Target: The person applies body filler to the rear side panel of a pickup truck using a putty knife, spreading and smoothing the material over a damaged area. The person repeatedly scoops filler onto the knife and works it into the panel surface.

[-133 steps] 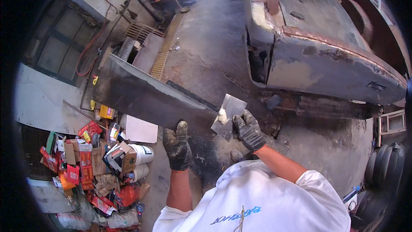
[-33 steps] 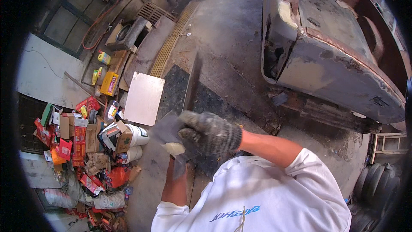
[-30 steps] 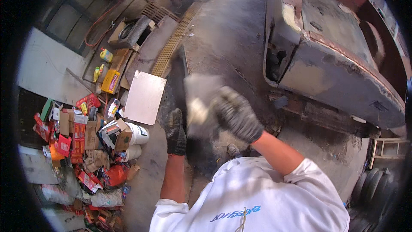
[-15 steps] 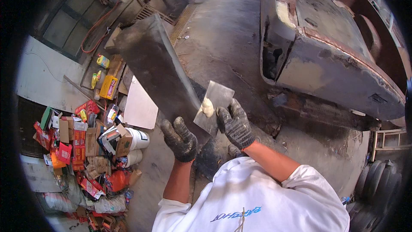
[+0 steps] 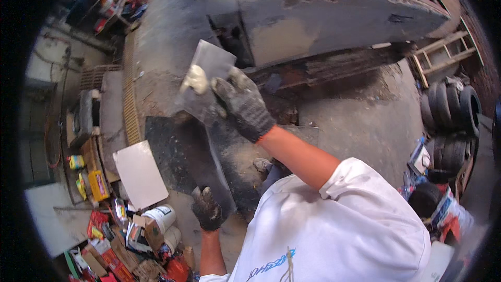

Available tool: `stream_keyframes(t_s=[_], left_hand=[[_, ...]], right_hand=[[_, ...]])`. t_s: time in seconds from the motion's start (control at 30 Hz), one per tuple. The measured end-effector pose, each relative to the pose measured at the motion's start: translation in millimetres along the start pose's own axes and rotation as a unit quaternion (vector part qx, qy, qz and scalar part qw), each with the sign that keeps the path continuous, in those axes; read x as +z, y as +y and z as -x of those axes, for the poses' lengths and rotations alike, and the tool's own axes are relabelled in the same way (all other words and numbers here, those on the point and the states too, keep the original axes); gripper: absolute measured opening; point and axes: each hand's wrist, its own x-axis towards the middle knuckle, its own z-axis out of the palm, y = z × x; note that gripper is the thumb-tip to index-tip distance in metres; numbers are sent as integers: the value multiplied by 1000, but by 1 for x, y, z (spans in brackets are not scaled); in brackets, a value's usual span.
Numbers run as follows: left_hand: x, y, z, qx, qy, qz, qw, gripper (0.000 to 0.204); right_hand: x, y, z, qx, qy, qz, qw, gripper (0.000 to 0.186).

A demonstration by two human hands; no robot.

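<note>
Farthest left, below and beyond the left hand, boxes and packages (image 5: 117,256) lie heaped, with a white bucket (image 5: 160,216) nearer to it. A pale flat board (image 5: 140,175) lies up and left of that hand. The gloved left hand (image 5: 207,209) is at the lower end of a long dark panel (image 5: 202,154), fingers bent at its left edge; whether they pinch it, I cannot tell. The panel slants up and left from there, its upper end under a thin metal plate (image 5: 215,58). A cream-coloured lump (image 5: 195,79) sits on the plate, left of the gloved right hand (image 5: 244,103), which pinches the plate's right edge. Below this hand is a shoe (image 5: 262,164); above and right, a worn grey vehicle body (image 5: 323,26). Far right of it stand stacked tyres (image 5: 441,103).
</note>
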Motion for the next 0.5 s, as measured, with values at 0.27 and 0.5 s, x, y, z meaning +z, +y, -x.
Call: stream_keyframes(t_s=[0.27, 0.5], left_hand=[[170, -62, -39, 291, -293, 33, 910, 36], [382, 26, -71, -162, -495, 181, 834, 52]], right_hand=[[-121, 133, 174, 534, -56, -246, 807, 26], [-246, 188, 249, 591, -80, -49, 801, 18]])
